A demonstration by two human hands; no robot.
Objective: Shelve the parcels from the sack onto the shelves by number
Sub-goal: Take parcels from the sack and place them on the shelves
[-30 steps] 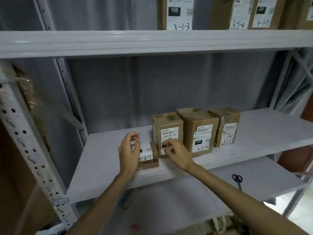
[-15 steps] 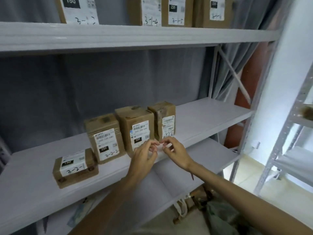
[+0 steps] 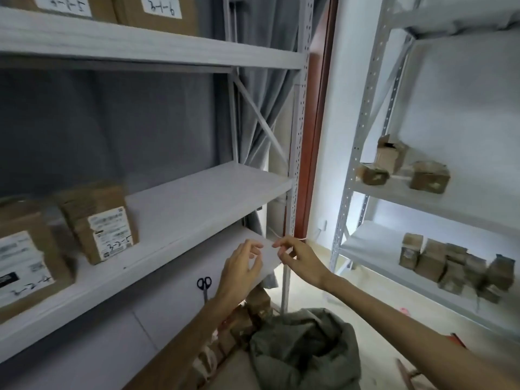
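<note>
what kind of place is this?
Likely a parcel pickup or sorting storeroom: grey metal shelving, cardboard parcels with shipping labels and handwritten shelf codes, more boxes on a second rack, and a grey sack of parcels on the floor.

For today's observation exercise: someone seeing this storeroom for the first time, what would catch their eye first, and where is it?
The two bare hands, left hand and right hand, raised together mid-frame before the shelf edge, holding no parcel. Below them a grey-green sack slumps open on the floor. At left, labelled cardboard parcels stand on the middle shelf, and black scissors lie on the shelf beneath.
</note>
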